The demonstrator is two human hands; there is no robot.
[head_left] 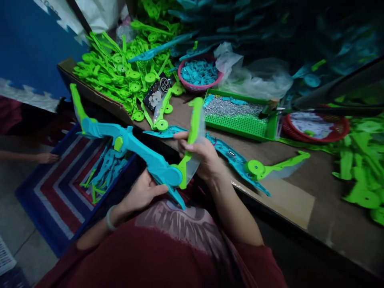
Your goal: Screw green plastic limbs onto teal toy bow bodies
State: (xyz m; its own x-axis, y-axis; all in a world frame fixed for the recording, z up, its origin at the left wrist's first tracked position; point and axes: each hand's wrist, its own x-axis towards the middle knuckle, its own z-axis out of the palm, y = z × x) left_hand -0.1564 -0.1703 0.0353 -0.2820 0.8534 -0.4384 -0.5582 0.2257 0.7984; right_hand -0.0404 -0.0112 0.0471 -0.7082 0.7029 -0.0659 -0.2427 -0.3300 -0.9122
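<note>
A teal plastic toy bow (pixel 144 148) with green end arms is held above my lap, slanting from upper left to lower right. My left hand (pixel 143 190) is closed round its teal body near the lower end, thumb along the edge. My right hand (pixel 202 154) pinches the green arm (pixel 195 124) at that same end, where a translucent sheet lies along it. The other green arm (pixel 77 105) sticks out at the upper left. On the table to the right of my hands lies an open teal half-shell (pixel 231 154) with a green arm (pixel 282 165) attached.
Green parts (pixel 129 68) fill a cardboard box at the back left. A pink basket (pixel 198 85) holds small teal pieces, and a green tray (pixel 240 127) holds metal screws. Behind a power tool stands a red basket (pixel 315 138). A blue bin (pixel 54 188) and another person's hand (pixel 48 158) are at left.
</note>
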